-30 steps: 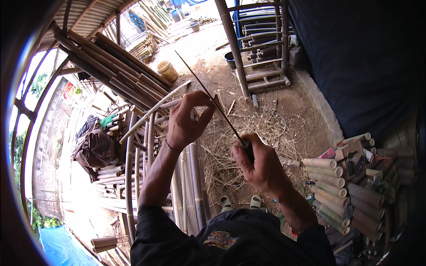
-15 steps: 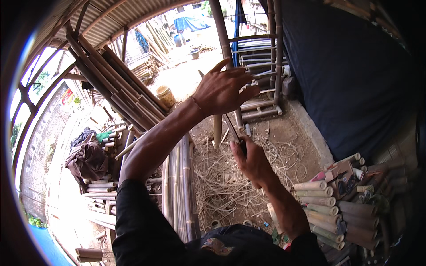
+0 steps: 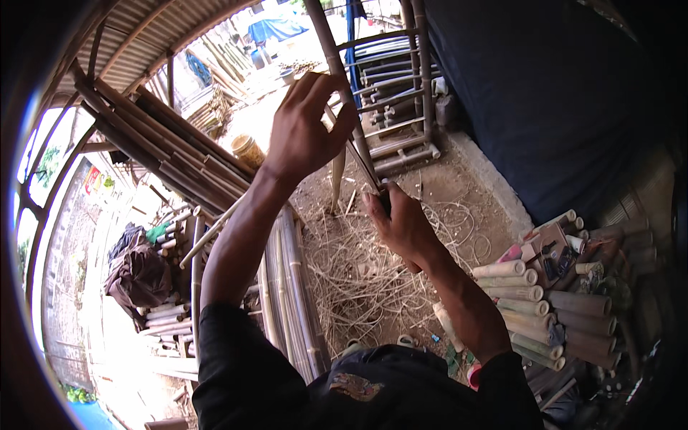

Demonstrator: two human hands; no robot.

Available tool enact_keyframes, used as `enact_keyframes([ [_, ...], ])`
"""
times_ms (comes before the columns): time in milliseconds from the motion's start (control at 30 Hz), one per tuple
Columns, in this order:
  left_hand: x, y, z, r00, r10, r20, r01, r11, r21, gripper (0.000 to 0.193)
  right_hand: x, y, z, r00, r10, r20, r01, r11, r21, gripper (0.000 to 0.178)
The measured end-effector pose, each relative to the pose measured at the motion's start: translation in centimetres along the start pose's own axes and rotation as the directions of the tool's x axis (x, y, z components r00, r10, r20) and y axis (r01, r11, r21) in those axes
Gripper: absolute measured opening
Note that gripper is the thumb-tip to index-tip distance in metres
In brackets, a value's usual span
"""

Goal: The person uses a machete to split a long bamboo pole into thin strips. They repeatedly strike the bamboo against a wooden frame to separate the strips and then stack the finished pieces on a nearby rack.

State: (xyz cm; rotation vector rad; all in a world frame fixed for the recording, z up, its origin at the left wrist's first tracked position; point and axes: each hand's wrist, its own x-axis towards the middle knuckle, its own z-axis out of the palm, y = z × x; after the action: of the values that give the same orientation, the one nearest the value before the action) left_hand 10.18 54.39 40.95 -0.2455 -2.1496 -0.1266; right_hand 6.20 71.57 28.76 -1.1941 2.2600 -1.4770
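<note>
Gripping a long thin dark-handled knife in the right hand, with the blade angled forward and leftward toward the left hand. Holding the left hand up ahead, fingers curled and thumb spread from them, very near the upper blade; cannot tell whether touching it or pinching anything.

Could cut the left thumb or fingertips, most likely by sliding too close along an edge or by loosening the right grip. Could also knock the tip against the pale bamboo piece just beyond the blade, through a forward swing.

Below the hands, bare earth under a tangle of pale strips: probably poor footing, likely to snag a step. Left of and below the left hand, long bamboo slats lying side by side; right of and below the right hand, a stack of cut bamboo tubes.

Beyond the left hand, leftward, a yellowish bucket and leaning brown poles. Ahead and rightward, a ladder-like bamboo frame beside a dark sheet. Farthest, past the left hand, a blue tarp.
</note>
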Motion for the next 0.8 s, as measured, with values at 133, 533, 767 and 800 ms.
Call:
enact_keyframes([
  [133,-3.1,-4.2,0.6,0.95,-0.064,0.306,0.102,0.989,-0.108,0.025,1.2,-0.1,-0.7,1.0,0.018,0.014,-0.019,0.998,0.054,0.044],
  [533,-2.9,-9.7,-0.7,0.967,-0.049,0.251,0.114,0.961,-0.252,0.01,3.8,-4.1,3.8,0.989,0.083,-0.126,-0.077,0.996,0.056,0.033],
  [767,-2.9,-13.1,-2.6,0.965,-0.123,0.231,0.197,0.922,-0.333,0.011,9.6,0.1,12.8,0.967,0.189,-0.169,-0.19,0.982,0.01,0.042],
  [800,-2.7,-13.4,-2.8,0.976,-0.084,0.199,0.154,0.916,-0.37,0.011,9.7,-0.8,12.8,0.971,0.17,-0.169,-0.169,0.985,0.021,0.043],
])
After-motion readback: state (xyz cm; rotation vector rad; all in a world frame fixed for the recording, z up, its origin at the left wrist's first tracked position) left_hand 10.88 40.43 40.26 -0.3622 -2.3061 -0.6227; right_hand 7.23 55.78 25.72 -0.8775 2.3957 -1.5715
